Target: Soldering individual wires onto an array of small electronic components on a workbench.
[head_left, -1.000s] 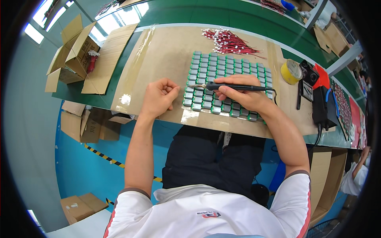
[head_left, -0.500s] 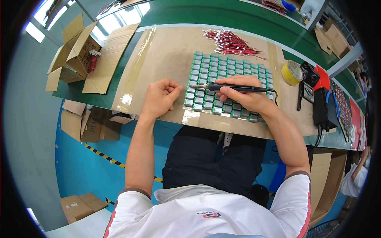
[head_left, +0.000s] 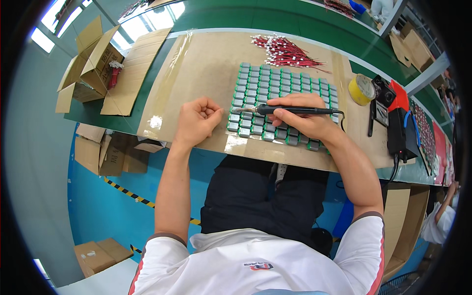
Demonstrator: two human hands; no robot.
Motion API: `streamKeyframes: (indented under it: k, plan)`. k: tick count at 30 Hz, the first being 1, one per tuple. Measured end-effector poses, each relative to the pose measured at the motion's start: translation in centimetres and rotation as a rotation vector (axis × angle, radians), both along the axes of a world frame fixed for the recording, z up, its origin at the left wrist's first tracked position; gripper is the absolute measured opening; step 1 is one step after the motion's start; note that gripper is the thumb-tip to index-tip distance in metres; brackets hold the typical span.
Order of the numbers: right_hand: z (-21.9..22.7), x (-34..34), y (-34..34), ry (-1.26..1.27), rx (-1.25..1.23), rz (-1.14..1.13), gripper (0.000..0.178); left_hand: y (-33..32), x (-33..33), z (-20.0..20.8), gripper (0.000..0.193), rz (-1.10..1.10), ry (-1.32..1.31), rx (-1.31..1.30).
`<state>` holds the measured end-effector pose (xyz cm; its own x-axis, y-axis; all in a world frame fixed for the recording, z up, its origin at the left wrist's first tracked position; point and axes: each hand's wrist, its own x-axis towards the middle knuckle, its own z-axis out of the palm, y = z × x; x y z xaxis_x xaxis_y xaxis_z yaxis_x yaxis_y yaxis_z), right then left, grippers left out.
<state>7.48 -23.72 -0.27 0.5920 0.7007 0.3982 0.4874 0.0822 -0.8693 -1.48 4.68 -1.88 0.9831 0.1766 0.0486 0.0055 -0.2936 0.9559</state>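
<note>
My right hand point(head_left: 302, 115) grips a black soldering iron point(head_left: 290, 110) like a pen, its metal tip pointing left over the left edge of a block of grey cells with green edges point(head_left: 273, 88). The cells stand in close rows on the brown board. Just left of the block, my left hand point(head_left: 199, 120) is closed in a pinch, its fingertips close to the iron's tip. What it pinches looks like thin solder wire, barely visible now. Which cell the tip touches, if any, is too small to tell.
Red wires with white connectors point(head_left: 285, 51) lie behind the cells. At the right are yellow tape point(head_left: 361, 90), a black box with a cord point(head_left: 403, 135) and blue-handled pliers point(head_left: 413, 128). An open carton point(head_left: 93, 69) stands at the left. The brown board point(head_left: 196, 64) covers the green bench.
The iron's tip has shifted slightly toward me and to the right. A thin strand seen earlier between my left fingertips and the tip is hardly visible now. My left hand stays pinched.
</note>
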Motion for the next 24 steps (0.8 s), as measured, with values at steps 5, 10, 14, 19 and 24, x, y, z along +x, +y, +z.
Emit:
streamKeyframes:
  k: [5,10,14,19,24]
  plan:
    - [0.07,0.01,-0.05,-0.018,-0.034,-0.008,0.025,-0.06,-0.02,0.27,0.009,-0.022,0.011,0.014]
    - [-0.03,-0.10,0.13,0.004,-0.005,-0.014,0.025,-0.05,0.08,0.16,0.009,-0.016,0.025,0.031]
    - [0.14,-0.08,0.07,-0.017,-0.023,-0.009,0.025,0.04,0.12,0.03,0.009,-0.018,0.022,0.030]
    - [0.21,-0.07,0.05,-0.031,-0.020,-0.008,0.026,-0.27,-0.03,0.35,0.010,0.001,0.026,0.024]
    - [0.13,-0.18,0.06,-0.037,0.021,-0.005,0.026,-0.20,-0.34,-0.06,0.011,0.105,-0.134,0.033]
